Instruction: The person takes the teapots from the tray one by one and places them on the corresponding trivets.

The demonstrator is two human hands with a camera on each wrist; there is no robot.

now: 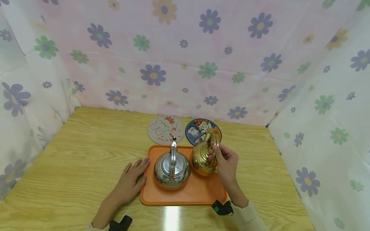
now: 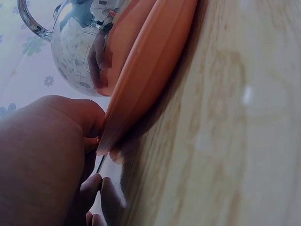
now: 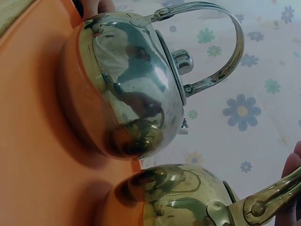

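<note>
A silver kettle [image 1: 162,170] with its handle raised stands on the orange tray [image 1: 190,196], left of the middle. To its right is a gold kettle [image 1: 200,160] over the tray's back right part; I cannot tell whether its base touches the tray. My right hand [image 1: 227,165] grips the gold kettle's raised handle, and some fingers show beyond it in the right wrist view. At the tray's left edge lies my left hand [image 1: 130,181], fingers extended and touching the rim, holding no kettle. The left wrist view shows the thumb against the rim.
Two round mats lie behind the tray: a pale one with a rabbit [image 1: 162,130] and a dark blue patterned one [image 1: 192,131] partly hidden by the gold kettle's spout. Flowered curtains [image 1: 185,57] enclose the back and sides of the wooden table [image 1: 86,154].
</note>
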